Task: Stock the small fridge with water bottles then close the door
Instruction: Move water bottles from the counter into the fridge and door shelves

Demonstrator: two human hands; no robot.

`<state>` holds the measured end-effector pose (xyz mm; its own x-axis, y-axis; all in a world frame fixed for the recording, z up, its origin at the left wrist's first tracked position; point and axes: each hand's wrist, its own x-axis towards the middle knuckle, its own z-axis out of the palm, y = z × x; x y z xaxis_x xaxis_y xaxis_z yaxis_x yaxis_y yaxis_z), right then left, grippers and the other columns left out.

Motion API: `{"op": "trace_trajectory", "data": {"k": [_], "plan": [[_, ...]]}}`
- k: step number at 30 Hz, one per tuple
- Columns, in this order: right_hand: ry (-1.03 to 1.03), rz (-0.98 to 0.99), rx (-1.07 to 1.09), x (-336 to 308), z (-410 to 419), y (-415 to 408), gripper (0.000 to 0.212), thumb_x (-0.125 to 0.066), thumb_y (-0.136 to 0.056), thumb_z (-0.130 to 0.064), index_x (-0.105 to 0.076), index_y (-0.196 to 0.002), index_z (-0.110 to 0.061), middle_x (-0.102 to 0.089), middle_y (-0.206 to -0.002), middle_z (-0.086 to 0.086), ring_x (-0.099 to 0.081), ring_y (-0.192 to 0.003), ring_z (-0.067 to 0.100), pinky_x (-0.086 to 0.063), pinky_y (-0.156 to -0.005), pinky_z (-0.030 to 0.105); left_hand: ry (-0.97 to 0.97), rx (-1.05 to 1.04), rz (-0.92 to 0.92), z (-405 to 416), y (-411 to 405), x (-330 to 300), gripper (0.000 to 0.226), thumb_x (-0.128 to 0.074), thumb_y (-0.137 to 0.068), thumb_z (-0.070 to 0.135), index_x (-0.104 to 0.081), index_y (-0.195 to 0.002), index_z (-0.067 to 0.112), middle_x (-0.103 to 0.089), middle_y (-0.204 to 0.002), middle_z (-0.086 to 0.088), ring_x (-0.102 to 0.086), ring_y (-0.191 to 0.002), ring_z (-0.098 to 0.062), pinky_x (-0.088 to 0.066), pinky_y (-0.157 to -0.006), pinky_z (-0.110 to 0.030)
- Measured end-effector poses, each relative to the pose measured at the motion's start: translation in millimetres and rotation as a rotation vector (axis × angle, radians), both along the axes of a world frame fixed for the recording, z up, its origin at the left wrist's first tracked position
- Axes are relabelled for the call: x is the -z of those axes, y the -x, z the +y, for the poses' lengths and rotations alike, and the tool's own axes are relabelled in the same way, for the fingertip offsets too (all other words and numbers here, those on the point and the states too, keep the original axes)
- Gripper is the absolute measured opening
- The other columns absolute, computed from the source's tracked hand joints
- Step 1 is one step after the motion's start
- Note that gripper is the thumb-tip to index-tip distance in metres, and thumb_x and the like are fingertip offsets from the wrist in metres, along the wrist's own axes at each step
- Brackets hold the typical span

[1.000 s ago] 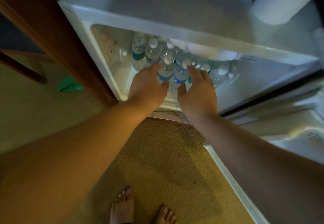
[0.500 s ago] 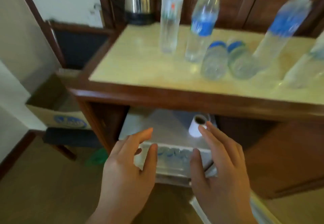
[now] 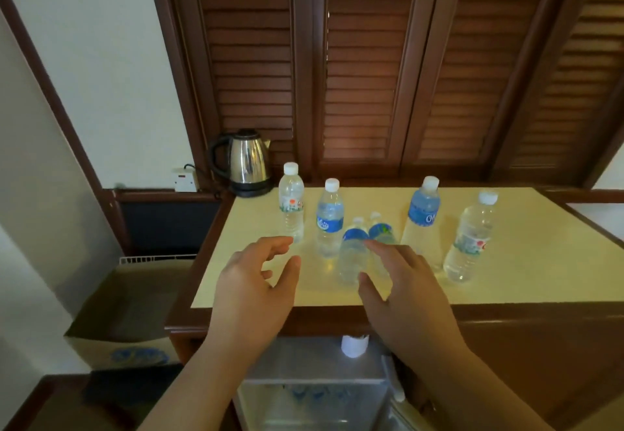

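**Fridge partly stocked, six bottles yet to be shelved**

Nothing is gripped by either hand. The left hand (image 3: 251, 290) is held over the near edge of the yellow counter (image 3: 526, 261) with fingers loosely spread and empty; the right hand (image 3: 405, 290) is likewise unclenched, its fingertips (image 3: 373, 245) reaching to the two small blue-labelled bottles (image 3: 353, 255) just ahead of it, though contact cannot be confirmed from this angle.

Beyond the left hand, a clear bottle with a pale label (image 3: 291, 207) and a blue-banded bottle (image 3: 330, 218) are seen upright, side by side. To the far side of the right hand, a taller blue-labelled bottle (image 3: 422, 221) and a clear bottle with a red-marked label (image 3: 471, 241) are seen standing apart from the pair. A steel kettle (image 3: 248, 162) is set at the back corner, past the left hand, before louvred wooden shutters (image 3: 364, 69).

Below both wrists, under the counter, the small fridge (image 3: 314, 363) is seen with its door (image 3: 395, 407) open; blue labels of bottles already loaded (image 3: 317, 391) are made out faintly inside. A cardboard box (image 3: 125, 315) is placed on the floor, out beyond the left forearm.

The work is judged part done: some stock has been shelved, six bottles are left on top, and the door is not yet closed.
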<state>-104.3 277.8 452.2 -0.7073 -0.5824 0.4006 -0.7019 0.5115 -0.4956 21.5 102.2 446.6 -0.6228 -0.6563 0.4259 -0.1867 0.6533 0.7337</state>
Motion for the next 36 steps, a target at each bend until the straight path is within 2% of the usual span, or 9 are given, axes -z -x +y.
{"op": "trace_trajectory", "data": {"k": [2, 5, 10, 15, 18, 21, 24, 28, 36], "plan": [[-0.017, -0.003, 0.005, -12.0, -28.2, 20.5, 0.053, -0.057, -0.096, -0.040, -0.042, -0.146, -0.035, -0.053, -0.135, -0.008, -0.046, -0.123, 0.013, -0.046, -0.101, 0.032, 0.023, -0.005, -0.012, -26.0, 20.6, -7.5, 0.033, -0.070, -0.093, 0.041, -0.062, -0.124, 0.045, -0.055, -0.103, 0.039, -0.055, -0.100, 0.017, -0.042, -0.073, 0.001], [-0.033, -0.057, 0.044, -27.1, -75.0, 52.3, 0.054, -0.059, -0.095, -0.043, -0.038, -0.146, -0.041, -0.054, -0.132, -0.009, -0.050, -0.111, 0.011, -0.048, -0.095, 0.032, 0.012, -0.014, -0.046, -73.0, 57.4, -18.6, 0.039, -0.069, -0.094, 0.043, -0.056, -0.130, 0.044, -0.058, -0.117, 0.026, -0.055, -0.107, 0.002, -0.043, -0.084, -0.015], [-0.057, -0.208, 0.128, -31.8, -141.9, 98.4, 0.060, -0.060, -0.093, -0.044, -0.034, -0.148, -0.046, -0.051, -0.137, -0.005, -0.056, -0.118, 0.020, -0.055, -0.095, 0.044, 0.078, 0.025, -0.204, -143.1, 120.9, -28.3, 0.054, -0.065, -0.095, 0.048, -0.041, -0.144, 0.051, -0.053, -0.142, 0.007, -0.053, -0.127, -0.018, -0.042, -0.091, -0.024], [-0.121, -0.273, 0.163, -20.0, -180.7, 123.9, 0.064, -0.055, -0.097, -0.039, -0.027, -0.155, -0.044, -0.050, -0.136, 0.001, -0.055, -0.122, 0.025, -0.053, -0.096, 0.041, 0.087, 0.098, -0.336, -182.3, 175.1, -30.5, 0.067, -0.059, -0.096, 0.056, -0.030, -0.156, 0.046, -0.041, -0.159, 0.002, -0.044, -0.142, -0.024, -0.042, -0.109, -0.040], [-0.159, -0.245, 0.208, -14.4, -189.7, 131.7, 0.054, -0.052, -0.100, -0.034, -0.035, -0.151, -0.039, -0.053, -0.133, 0.004, -0.052, -0.122, 0.029, -0.049, -0.098, 0.041, 0.090, 0.107, -0.327, -186.7, 194.0, -25.5, 0.060, -0.058, -0.096, 0.058, -0.043, -0.151, 0.041, -0.057, -0.145, 0.004, -0.057, -0.127, -0.020, -0.049, -0.094, -0.034], [-0.128, -0.194, 0.220, -15.0, -187.9, 128.4, 0.034, -0.057, -0.098, -0.028, -0.055, -0.132, -0.032, -0.054, -0.118, 0.004, -0.059, -0.104, 0.028, -0.054, -0.086, 0.041, 0.097, 0.077, -0.257, -185.0, 193.8, -20.0, 0.040, -0.061, -0.095, 0.055, -0.059, -0.132, 0.039, -0.071, -0.118, 0.007, -0.066, -0.103, -0.015, -0.051, -0.077, -0.026], [-0.065, -0.148, 0.201, -14.8, -177.1, 114.7, 0.022, -0.065, -0.094, -0.023, -0.065, -0.115, -0.027, -0.053, -0.110, -0.003, -0.062, -0.087, 0.023, -0.058, -0.078, 0.043, 0.071, 0.076, -0.220, -176.7, 173.7, -20.0, 0.035, -0.064, -0.095, 0.051, -0.064, -0.127, 0.036, -0.070, -0.110, 0.011, -0.063, -0.096, -0.009, -0.047, -0.076, -0.022], [0.006, -0.147, 0.175, -6.8, -146.5, 84.1, 0.019, -0.068, -0.094, -0.025, -0.065, -0.113, -0.031, -0.051, -0.107, -0.009, -0.061, -0.083, 0.014, -0.058, -0.076, 0.038, 0.031, 0.100, -0.168, -152.1, 117.3, -14.0, 0.032, -0.063, -0.096, 0.048, -0.065, -0.124, 0.034, -0.062, -0.101, 0.018, -0.064, -0.098, -0.007, -0.036, -0.072, -0.009], [0.189, -0.194, 0.039, 0.1, -53.7, -0.4, 0.019, -0.077, -0.086, -0.029, -0.068, -0.100, -0.039, -0.055, -0.094, -0.013, -0.057, -0.082, 0.001, -0.043, -0.059, 0.008, 0.103, -0.050, 0.004, -58.4, -30.7, -15.2, 0.027, -0.065, -0.088, 0.055, -0.071, -0.110, 0.040, -0.066, -0.088, 0.033, -0.063, -0.088, 0.014, -0.055, -0.059, -0.013]]}}
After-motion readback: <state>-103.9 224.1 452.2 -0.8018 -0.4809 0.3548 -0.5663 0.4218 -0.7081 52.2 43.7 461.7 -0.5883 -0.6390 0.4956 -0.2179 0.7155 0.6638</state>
